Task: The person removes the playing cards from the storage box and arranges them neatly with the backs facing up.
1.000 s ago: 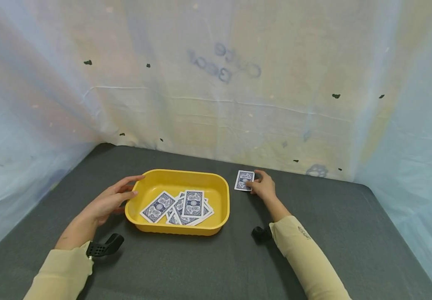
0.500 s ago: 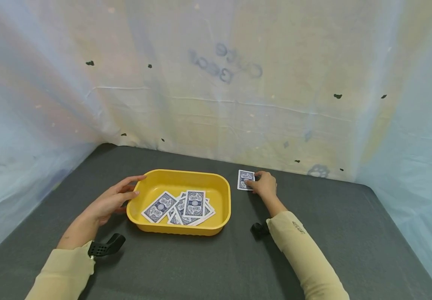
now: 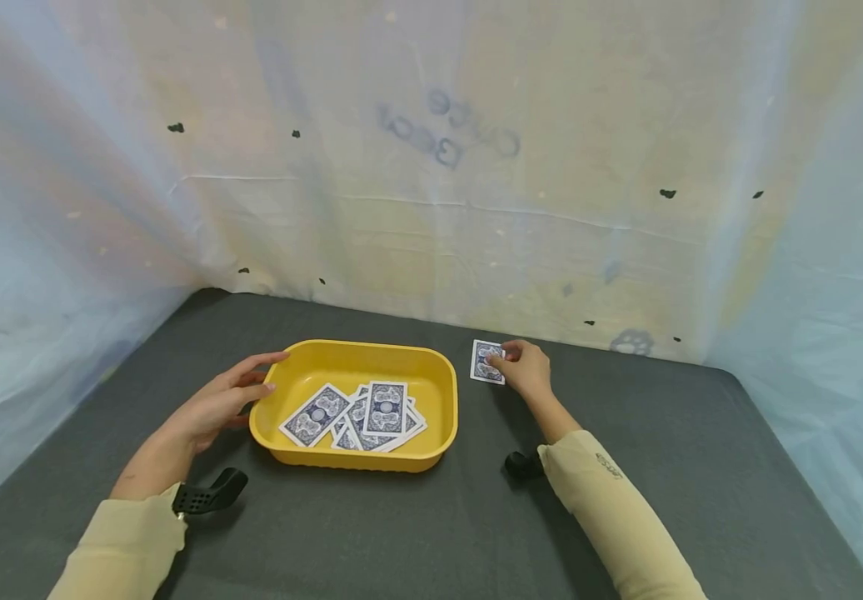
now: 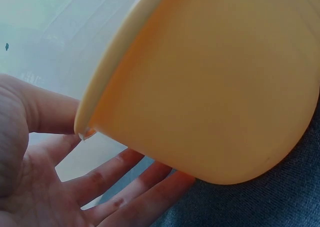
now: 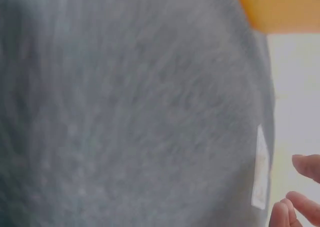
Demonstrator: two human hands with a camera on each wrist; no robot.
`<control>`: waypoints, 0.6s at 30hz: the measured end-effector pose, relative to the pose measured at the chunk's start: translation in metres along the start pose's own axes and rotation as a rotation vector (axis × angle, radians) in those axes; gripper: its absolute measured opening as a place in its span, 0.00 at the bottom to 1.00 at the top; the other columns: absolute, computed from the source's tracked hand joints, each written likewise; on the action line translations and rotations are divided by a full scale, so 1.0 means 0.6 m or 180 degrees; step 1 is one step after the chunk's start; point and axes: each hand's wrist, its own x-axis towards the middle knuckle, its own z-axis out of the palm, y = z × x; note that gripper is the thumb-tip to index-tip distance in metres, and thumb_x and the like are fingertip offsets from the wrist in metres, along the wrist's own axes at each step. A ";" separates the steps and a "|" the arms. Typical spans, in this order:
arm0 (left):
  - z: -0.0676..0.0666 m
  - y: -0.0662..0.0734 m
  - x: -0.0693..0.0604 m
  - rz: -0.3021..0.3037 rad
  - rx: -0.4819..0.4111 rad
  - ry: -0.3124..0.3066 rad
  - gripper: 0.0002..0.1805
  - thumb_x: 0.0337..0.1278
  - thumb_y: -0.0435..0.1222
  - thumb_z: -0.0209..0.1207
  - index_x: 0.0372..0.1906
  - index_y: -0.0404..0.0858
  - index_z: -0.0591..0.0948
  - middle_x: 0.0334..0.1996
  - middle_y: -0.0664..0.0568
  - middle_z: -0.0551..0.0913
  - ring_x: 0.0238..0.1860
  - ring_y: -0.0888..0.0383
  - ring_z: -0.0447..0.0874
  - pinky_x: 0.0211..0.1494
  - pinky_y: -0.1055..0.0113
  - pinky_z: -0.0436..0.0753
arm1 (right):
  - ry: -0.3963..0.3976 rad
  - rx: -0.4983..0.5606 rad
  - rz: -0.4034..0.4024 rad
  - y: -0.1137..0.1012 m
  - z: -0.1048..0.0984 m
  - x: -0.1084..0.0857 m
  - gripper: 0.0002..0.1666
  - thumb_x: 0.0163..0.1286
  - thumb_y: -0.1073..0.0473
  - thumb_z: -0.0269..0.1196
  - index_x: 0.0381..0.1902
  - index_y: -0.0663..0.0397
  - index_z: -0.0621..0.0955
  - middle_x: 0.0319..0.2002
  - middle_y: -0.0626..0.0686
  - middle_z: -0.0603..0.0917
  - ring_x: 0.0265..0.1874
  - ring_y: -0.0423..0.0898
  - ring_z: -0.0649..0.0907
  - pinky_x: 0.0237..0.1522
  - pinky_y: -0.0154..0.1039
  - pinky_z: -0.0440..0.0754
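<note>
A yellow tray [image 3: 355, 460] stands on the dark table. My left hand [image 3: 225, 400] grips its left end, the thumb at the rim and several fingers stretched along the outer side in the left wrist view. Several blue-and-white patterned playing cards [image 3: 386, 408] lie face down and overlapping inside. Right of the tray, one more playing card [image 3: 485, 372] lies face down on the table near the back edge. Over its right side hovers my right hand [image 3: 527, 371], thumb and fingers apart. In the right wrist view a gap shows between the fingertips [image 5: 306, 166] and the card [image 5: 260, 174].
A pale, translucent sheet [image 3: 431, 208] with dark spots hangs behind the table and along both sides. The dark table surface [image 3: 371, 533] reaches toward me in front of the tray. Black wrist mounts [image 3: 210, 492] sit at both cuffs.
The single card has turned slightly on the table, and my right thumb now reaches a little farther over it. The left hand and tray stay put; the whole head view shifts slightly.
</note>
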 end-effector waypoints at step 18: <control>-0.001 0.000 0.000 -0.0040 0.0016 0.0005 0.35 0.71 0.40 0.50 0.76 0.47 0.50 0.71 0.32 0.53 0.65 0.35 0.62 0.59 0.36 0.71 | -0.0364 0.1014 0.0027 -0.080 -0.014 -0.043 0.26 0.62 0.51 0.67 0.56 0.55 0.79 0.44 0.58 0.82 0.40 0.55 0.83 0.45 0.46 0.83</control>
